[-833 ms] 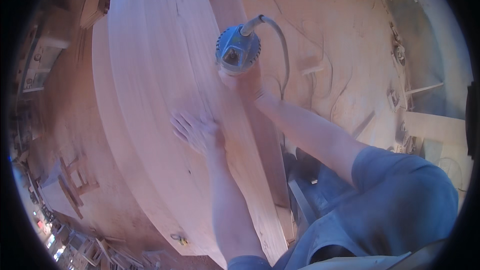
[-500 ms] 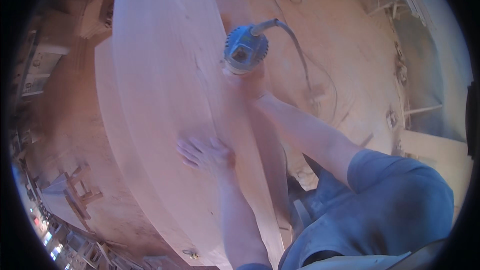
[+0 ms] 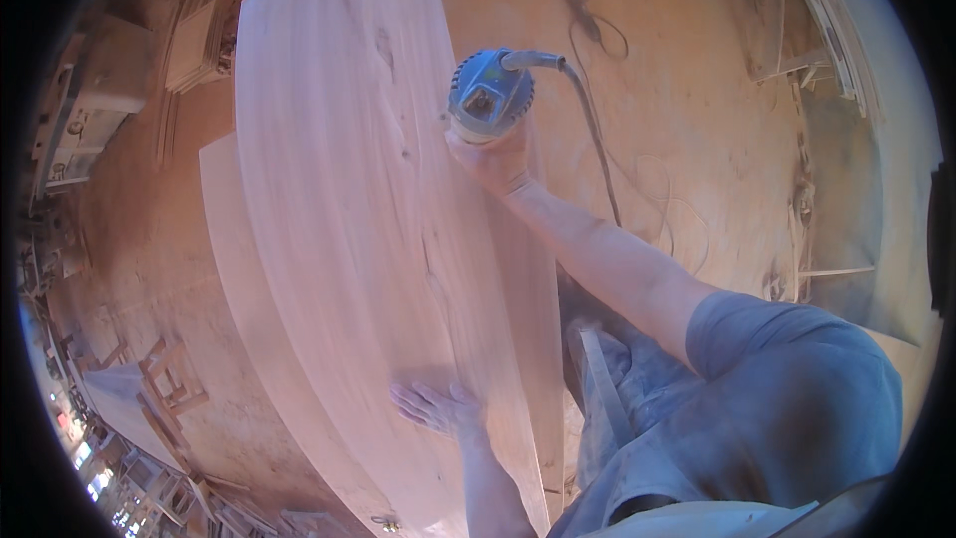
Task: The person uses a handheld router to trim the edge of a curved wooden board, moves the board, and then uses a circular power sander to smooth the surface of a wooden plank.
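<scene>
A long, pale wooden board (image 3: 329,169) with dark knots and a grain crack stretches away from me. My right hand (image 3: 498,161) is wrapped round the lower body of a blue corded power tool (image 3: 490,90) with a round vented housing. The tool stands over the board's right edge, and my hand hides its working end. Fingers spread, my left hand (image 3: 438,408) lies flat on the near half of the board, holding nothing.
Beneath the board, another pale panel (image 3: 221,179) sticks out on the left. The tool's grey cord (image 3: 595,125) drops to the dusty floor, where a cable with a dark connector (image 3: 588,25) lies. Wooden frames (image 3: 171,379) stand at left, and stacked boards (image 3: 194,45) at far left.
My left hand has slid along the board toward me. The view has shifted, so the board and floor appear lower. My right hand keeps its hold on the power tool at the edge.
</scene>
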`<state>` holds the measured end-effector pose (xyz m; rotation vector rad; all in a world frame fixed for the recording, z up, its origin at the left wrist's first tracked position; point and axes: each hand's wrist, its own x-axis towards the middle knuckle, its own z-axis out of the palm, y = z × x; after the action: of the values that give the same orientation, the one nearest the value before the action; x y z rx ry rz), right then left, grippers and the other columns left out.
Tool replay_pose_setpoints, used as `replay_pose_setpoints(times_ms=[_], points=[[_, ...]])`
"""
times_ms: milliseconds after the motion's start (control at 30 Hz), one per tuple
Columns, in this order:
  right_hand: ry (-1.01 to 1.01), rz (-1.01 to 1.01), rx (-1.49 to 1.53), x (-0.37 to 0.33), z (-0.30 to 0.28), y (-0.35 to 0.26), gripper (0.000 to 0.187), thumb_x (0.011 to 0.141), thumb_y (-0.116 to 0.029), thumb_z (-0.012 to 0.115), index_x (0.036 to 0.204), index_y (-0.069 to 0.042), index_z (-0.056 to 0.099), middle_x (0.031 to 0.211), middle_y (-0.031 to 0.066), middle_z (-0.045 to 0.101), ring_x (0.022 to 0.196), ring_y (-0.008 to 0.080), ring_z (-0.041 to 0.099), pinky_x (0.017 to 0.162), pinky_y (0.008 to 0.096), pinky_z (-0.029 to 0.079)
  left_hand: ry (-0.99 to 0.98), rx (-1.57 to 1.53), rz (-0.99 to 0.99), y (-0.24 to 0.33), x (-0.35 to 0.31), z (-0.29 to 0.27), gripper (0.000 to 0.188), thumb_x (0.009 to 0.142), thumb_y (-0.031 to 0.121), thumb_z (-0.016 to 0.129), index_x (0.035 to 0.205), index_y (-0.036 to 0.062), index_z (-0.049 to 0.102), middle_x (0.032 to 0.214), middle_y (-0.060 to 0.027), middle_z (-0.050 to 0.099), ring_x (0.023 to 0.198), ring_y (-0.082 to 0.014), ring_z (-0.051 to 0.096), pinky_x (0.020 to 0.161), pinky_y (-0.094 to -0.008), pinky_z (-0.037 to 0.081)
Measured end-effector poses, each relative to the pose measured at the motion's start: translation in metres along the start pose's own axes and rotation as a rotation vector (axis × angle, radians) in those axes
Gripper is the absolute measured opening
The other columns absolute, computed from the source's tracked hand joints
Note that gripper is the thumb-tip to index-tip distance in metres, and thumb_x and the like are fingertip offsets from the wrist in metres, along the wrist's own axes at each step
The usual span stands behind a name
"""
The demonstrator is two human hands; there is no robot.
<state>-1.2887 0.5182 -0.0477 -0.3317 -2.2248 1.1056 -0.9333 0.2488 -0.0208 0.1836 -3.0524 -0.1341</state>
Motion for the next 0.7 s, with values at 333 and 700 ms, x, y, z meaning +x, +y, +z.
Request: replay_pose_setpoints(times_ms=[333, 700], points=[[-0.175, 0.011, -0.109, 0.114, 0.043, 0.034, 0.049, 0.084, -0.023, 0.075, 0.128, -0.013, 0.055, 0.114, 0.0085, 0.068, 0.112, 0.0278, 0.063, 0.097, 0.041, 0.05, -0.048, -0.009, -0.052, 0.025, 0.024, -0.004, 0.069, 0.109, 0.044, 0.036, 0.165, 0.0107, 0.013, 0.165, -0.0304, 0.023, 0.15, -0.0538, 0.025, 0.118, -0.07, 0.023], [-0.133, -0.125, -0.002, 0.28, 0.117, 0.08, 0.066, 0.078, -0.019, 0.08, 0.135, -0.01, 0.048, 0.122, 0.0085, 0.067, 0.105, 0.0262, 0.066, 0.093, 0.0406, 0.051, 0.174, -0.101, -0.206, 0.21, 0.511, 0.094, 0.064, 0.104, 0.045, 0.049, 0.149, 0.0, 0.043, 0.163, -0.0277, 0.031, 0.153, -0.0445, 0.026, 0.121, -0.0638, 0.021]])
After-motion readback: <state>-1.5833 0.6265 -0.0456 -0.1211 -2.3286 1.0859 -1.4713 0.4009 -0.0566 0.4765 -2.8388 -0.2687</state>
